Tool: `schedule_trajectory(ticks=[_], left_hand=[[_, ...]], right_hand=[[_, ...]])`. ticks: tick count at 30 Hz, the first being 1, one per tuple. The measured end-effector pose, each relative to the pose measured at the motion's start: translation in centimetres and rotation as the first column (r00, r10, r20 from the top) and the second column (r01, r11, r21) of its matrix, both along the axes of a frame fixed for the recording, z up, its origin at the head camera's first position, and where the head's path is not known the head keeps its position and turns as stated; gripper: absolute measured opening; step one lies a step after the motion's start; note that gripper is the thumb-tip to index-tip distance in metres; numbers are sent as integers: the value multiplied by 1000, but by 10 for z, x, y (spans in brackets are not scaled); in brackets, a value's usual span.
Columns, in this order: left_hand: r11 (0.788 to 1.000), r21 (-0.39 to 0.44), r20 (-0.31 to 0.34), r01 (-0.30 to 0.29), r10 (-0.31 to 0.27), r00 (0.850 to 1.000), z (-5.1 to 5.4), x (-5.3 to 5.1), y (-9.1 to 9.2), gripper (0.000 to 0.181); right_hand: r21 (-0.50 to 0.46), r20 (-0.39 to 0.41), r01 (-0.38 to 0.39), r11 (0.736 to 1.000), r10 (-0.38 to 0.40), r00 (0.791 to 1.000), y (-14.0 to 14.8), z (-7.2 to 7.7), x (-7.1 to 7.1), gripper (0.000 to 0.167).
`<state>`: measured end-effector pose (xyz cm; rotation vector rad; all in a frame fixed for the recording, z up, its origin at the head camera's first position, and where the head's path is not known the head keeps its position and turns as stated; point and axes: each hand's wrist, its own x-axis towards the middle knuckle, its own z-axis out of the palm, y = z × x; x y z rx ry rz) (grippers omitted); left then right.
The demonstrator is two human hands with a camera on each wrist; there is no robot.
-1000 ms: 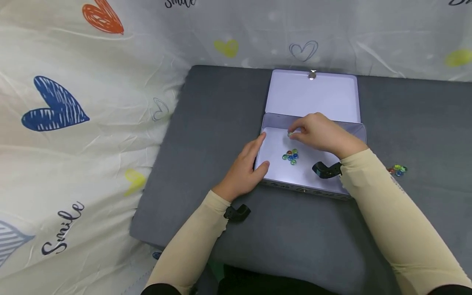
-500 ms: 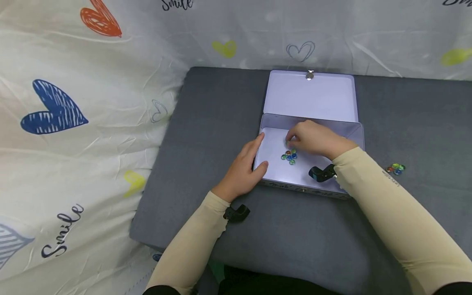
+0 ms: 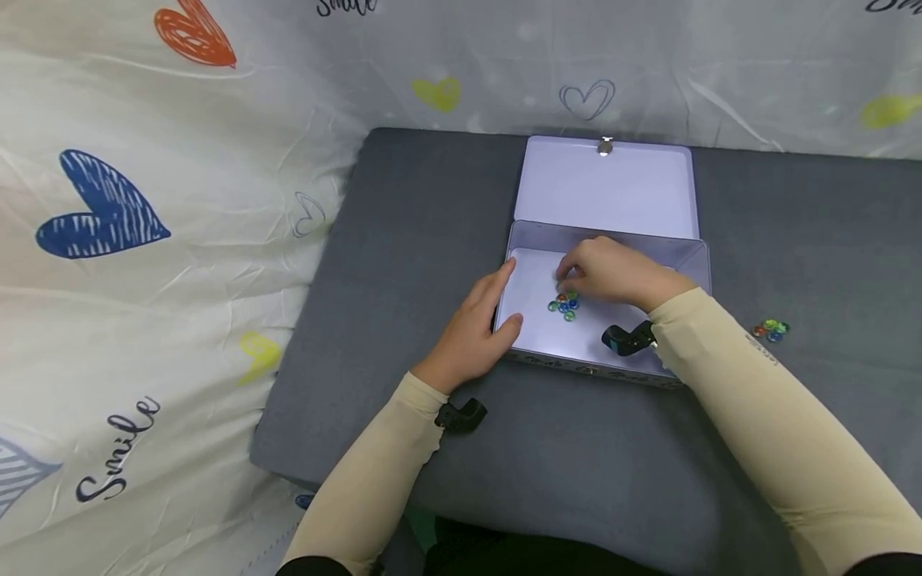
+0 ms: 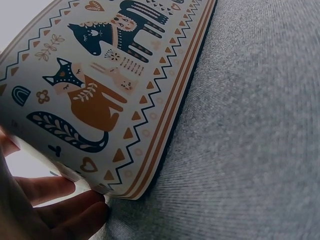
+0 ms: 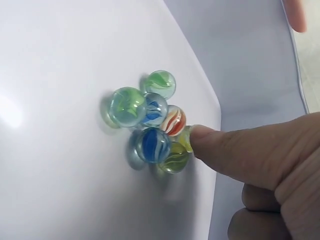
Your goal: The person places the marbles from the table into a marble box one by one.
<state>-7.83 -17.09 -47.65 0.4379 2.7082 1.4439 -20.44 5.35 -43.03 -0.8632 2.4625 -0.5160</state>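
Right hand [image 3: 608, 270]: inside box, fingers curled, thumb and fingertips nearly together, pinching one yellow-streaked marble [image 5: 185, 138]; index finger hidden in the wrist view.
Held marble: low over the box floor, right beside the cluster.
Left hand [image 3: 475, 332]: fingers spread and mostly straight, resting against the box's left side.
Marble cluster [image 5: 153, 145]: six, clear glass, green, blue, red and yellow-green swirls, on the box floor.
Box [image 3: 535, 272]: pale lilac interior, animal-print exterior, lid [image 3: 608, 188] laid back.
Loose marbles [image 3: 772, 330]: small group on grey surface [image 3: 446, 184], right of box.
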Motion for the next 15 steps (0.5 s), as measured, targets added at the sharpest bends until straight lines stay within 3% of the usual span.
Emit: schedule_trajectory(ticks=[15], left_hand=[[1000, -5, 13, -3, 3, 1000, 0, 1, 0, 75]], right_hand=[[4, -53, 35, 999, -35, 998, 1, 19, 1, 23]])
